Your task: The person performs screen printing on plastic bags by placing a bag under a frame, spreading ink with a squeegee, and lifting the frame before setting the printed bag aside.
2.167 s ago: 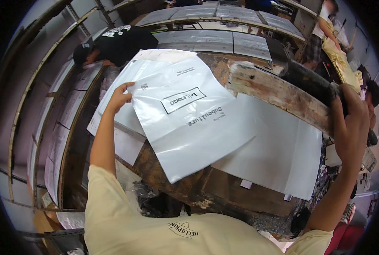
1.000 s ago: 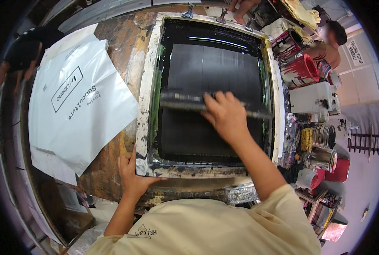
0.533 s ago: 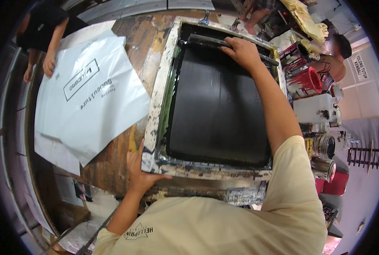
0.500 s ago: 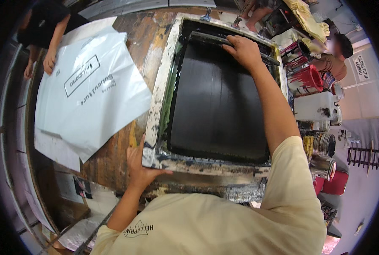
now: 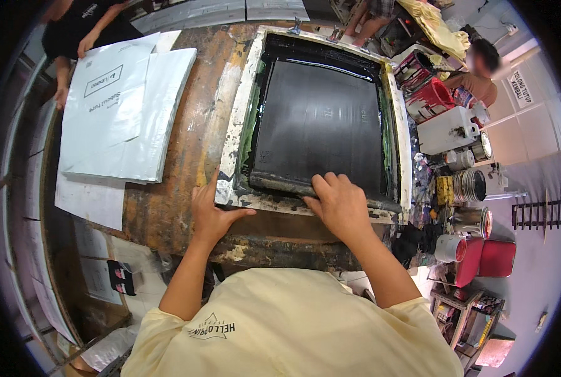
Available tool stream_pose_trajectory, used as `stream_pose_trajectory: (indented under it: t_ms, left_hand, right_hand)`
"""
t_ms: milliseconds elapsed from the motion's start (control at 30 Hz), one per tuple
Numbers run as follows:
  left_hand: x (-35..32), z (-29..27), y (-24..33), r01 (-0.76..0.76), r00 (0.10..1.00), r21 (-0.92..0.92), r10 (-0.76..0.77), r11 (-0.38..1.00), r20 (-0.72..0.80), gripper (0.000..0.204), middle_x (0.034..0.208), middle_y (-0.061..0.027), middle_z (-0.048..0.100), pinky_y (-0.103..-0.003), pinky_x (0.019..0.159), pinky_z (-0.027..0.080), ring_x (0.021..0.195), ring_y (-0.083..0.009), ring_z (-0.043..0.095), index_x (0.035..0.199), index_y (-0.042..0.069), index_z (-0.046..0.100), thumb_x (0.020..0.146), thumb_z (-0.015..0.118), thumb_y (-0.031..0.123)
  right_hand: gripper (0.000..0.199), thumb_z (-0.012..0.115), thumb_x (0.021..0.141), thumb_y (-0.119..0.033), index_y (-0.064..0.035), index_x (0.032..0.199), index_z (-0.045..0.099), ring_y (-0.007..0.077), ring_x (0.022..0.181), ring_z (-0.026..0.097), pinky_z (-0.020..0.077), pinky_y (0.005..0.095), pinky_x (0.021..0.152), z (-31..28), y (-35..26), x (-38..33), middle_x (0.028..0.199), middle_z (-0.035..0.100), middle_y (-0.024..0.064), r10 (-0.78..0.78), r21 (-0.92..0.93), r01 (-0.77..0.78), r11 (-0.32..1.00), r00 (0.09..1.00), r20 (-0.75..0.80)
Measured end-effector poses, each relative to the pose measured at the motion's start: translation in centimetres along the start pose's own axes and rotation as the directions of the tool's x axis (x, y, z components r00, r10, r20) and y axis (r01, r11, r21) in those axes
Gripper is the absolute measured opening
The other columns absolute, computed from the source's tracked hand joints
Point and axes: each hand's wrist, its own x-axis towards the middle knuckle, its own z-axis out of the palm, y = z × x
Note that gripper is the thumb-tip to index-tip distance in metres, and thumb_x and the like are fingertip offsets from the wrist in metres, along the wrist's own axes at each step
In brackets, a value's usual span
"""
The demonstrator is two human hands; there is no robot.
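Note:
A screen-printing frame with a black ink-covered mesh lies flat on a stained wooden table. My right hand grips a long dark squeegee lying across the near end of the mesh. My left hand presses flat on the frame's near left corner, fingers spread. A stack of white plastic mailer bags lies to the left of the frame.
Another person's hands rest on the white bags at the far left. To the right stand red buckets, a white jug, tins and a seated person. Paper sheets hang off the table's left edge.
My right hand has pulled the squeegee from the far end of the mesh to the near end. The left hand stays on the frame corner. The other person has straightened the bags.

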Motion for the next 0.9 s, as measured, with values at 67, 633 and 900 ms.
stream_pose_trajectory:
  t_ms: [67,633,900]
  left_hand:
    - [0.0,0.0,0.3,0.022,1.000,-0.009,-0.022,1.000,-0.004,0.116,0.115,-0.0122,0.077,-0.042,0.098,0.045,0.102,-0.0297,0.069,0.148,-0.003,0.056,0.054,0.102,0.048]
    - [1.1,1.2,6.5,-0.095,0.977,0.378,0.013,0.921,0.215,0.117,0.168,-0.0365,0.016,-0.077,0.119,-0.001,0.158,-0.0553,0.008,0.167,0.001,0.022,0.091,0.052,0.084]
    - [-1.8,4.6,6.1,-0.116,0.932,0.565,-0.107,0.817,0.347,0.120,0.173,-0.0317,0.011,-0.081,0.114,-0.013,0.161,-0.0515,0.003,0.167,0.003,0.027,0.088,0.036,0.093]
  right_hand:
    - [0.034,0.076,0.091,-0.035,-0.0079,0.103,0.060,0.0315,0.090,0.066,0.0588,0.0444,0.070,-1.3,-0.3,-0.4,0.095,0.063,0.0113,0.016,0.012,-0.016,1.000,1.000,0.010]
    - [0.034,0.078,0.080,-0.037,-0.0093,0.091,0.062,0.0309,0.086,0.058,0.0383,0.0510,0.088,-17.3,-0.7,6.1,0.084,0.058,0.0081,-0.078,-0.162,-0.020,0.987,0.812,-0.579]
    - [0.034,0.078,0.082,-0.038,-0.0083,0.089,0.062,0.0311,0.084,0.059,0.0383,0.0488,0.085,-20.7,-0.2,8.7,0.081,0.058,0.0087,-0.114,-0.192,-0.005,0.981,0.788,-0.605]
